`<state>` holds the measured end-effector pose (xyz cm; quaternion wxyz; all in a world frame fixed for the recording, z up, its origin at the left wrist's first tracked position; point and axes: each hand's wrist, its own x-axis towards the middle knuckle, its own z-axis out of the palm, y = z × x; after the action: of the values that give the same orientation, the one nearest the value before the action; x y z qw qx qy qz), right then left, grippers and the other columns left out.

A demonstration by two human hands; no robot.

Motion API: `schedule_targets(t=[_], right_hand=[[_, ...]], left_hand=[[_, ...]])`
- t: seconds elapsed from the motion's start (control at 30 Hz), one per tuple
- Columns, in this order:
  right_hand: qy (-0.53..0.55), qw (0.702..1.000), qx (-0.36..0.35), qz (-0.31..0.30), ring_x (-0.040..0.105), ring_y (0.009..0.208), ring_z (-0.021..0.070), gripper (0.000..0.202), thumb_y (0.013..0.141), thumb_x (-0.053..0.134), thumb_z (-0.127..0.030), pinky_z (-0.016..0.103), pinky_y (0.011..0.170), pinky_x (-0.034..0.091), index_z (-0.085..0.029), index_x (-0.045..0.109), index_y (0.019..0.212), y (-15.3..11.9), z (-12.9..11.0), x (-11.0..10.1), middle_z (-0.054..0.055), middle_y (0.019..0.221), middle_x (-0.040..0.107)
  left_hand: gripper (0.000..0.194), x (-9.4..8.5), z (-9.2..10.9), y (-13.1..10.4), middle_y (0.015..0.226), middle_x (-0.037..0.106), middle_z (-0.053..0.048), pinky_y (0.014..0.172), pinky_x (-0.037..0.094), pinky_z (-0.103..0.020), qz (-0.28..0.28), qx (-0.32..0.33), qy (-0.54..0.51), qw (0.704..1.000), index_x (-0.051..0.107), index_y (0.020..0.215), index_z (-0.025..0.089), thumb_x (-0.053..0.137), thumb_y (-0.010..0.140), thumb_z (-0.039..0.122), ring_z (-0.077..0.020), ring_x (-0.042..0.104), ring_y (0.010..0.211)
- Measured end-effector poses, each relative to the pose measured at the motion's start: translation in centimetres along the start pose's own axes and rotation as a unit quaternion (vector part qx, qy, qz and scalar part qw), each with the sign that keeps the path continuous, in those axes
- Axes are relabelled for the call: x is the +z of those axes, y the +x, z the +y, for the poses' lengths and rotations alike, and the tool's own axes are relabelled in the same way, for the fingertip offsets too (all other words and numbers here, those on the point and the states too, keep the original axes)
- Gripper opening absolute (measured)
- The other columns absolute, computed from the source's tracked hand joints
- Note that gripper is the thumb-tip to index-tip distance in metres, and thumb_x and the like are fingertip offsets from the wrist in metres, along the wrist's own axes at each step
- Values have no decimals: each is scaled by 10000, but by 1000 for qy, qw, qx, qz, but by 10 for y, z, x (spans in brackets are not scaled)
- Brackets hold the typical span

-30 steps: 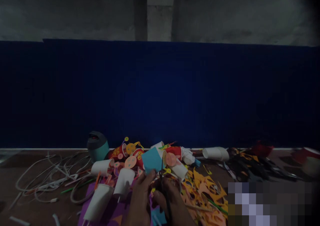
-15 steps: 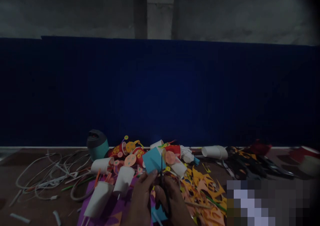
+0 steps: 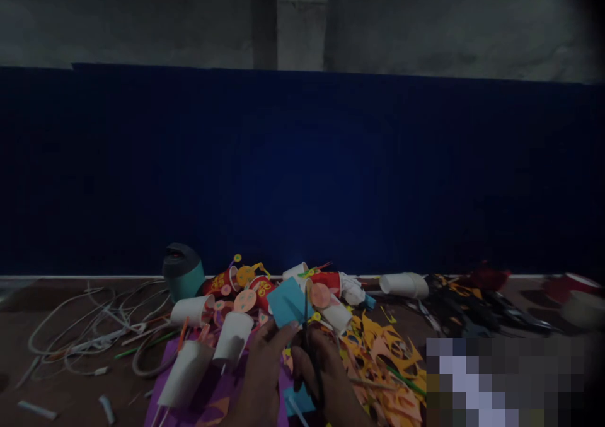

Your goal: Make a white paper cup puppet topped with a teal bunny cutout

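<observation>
My left hand pinches the lower edge of a square of blue paper. Close against it, my right hand is closed round the dark handles of a pair of scissors, whose blades point up along the paper's right edge. Whether the blades are parted I cannot make out. Under my hands lie a purple sheet and another blue paper piece. White paper cups lie just left of my left hand, and orange paper scraps are heaped right of my right hand.
A teal and dark grey round device stands at the back left, beside tangled white cables. Red cups and paper discs lie behind my hands. Dark tools lie at the right. A blue panel rises behind the table.
The blue paper has tilted and shifted slightly left in my left hand. Both hands keep their grips, and the whole view has moved a little.
</observation>
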<state>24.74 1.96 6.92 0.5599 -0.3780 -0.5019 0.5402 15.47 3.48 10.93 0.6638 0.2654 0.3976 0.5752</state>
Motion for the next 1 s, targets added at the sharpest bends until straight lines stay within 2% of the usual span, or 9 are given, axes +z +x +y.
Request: schedule_targets(t=[0.1,0.23,0.37,0.47,0.6,0.7,0.8,1.0], right_hand=[[3,1000,-5,0,443,540,96,281,771,680,-401,199,501,379,-189,502,724,0,-1,0,-44,624,479],[1,1000,-27,-6,453,572,100,265,803,646,-403,208,542,396,-187,510,732,-1,-5,1,-34,645,501],[-9,1000,-30,0,428,548,95,292,820,612,-438,203,500,375,-189,494,721,-1,-3,1,-39,633,466],[-7,999,-32,2,422,551,92,277,820,618,-422,204,508,375,-192,487,740,-1,3,0,-43,651,457],[-14,999,-39,-7,442,578,98,256,836,596,-422,210,535,387,-191,497,784,-2,3,-1,-37,675,480],[-22,999,-28,-6,432,550,93,281,818,615,-429,205,512,374,-192,480,749,-1,-3,0,-46,640,468],[-18,1000,-22,-1,430,537,95,295,803,631,-433,205,499,376,-196,472,726,-1,-7,0,-49,625,463],[-10,999,-32,12,440,578,104,282,806,620,-445,208,520,398,-193,500,767,0,-1,0,-32,661,480]], left_hand=[[239,-3,-2,1,699,708,-36,529,461,-227,-22,-10,-1,1000,668,783,143,783,592,230,-179,656,596],[251,-5,-3,1,717,713,-38,616,499,-245,-11,-7,-9,1000,679,801,145,789,588,220,-188,667,656],[329,-4,-2,1,831,727,-61,670,504,-267,-51,12,-19,998,685,931,149,771,626,237,-210,672,745],[313,-5,-3,2,852,727,-74,701,502,-274,-44,9,-15,999,691,910,139,771,622,232,-221,675,781],[225,-8,-6,3,802,727,-64,675,503,-255,-31,-13,-10,999,693,812,144,769,624,240,-214,679,764],[215,-8,-6,3,762,723,-50,632,505,-252,-52,-9,5,999,692,832,151,750,653,255,-205,683,703],[228,-8,-6,3,754,722,-47,645,508,-254,-38,-4,4,999,691,832,151,757,644,263,-204,683,709],[198,-7,-5,0,779,727,-42,669,502,-250,-43,-17,-14,999,687,805,155,765,629,204,-194,680,725]])
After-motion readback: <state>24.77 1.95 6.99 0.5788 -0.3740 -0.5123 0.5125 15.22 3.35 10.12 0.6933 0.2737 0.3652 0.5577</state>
